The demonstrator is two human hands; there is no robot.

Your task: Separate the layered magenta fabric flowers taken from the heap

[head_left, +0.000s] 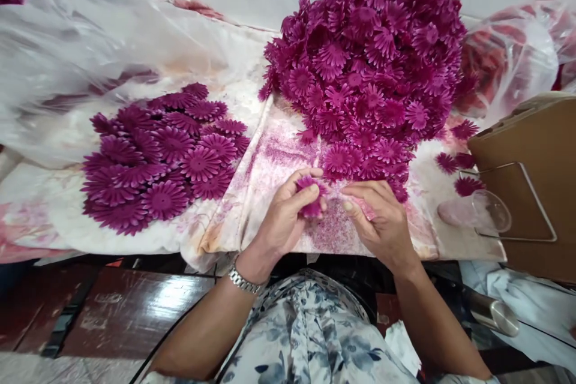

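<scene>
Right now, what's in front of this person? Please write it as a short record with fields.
left hand: fingers closed on a purple daisy-shaped flower head
right hand: fingertips raised beside that flower head; whether they grip anything is unclear
larger heap: loose purple flower heads, beyond the hands
smaller pile: purple flower heads, left of the hands
surface: stained cloth
right side: clear plastic cup, tipped over
left wrist: metal-banded wristwatch

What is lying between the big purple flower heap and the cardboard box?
In the head view, some loose purple flowers and, just below them, a clear cup.
</scene>
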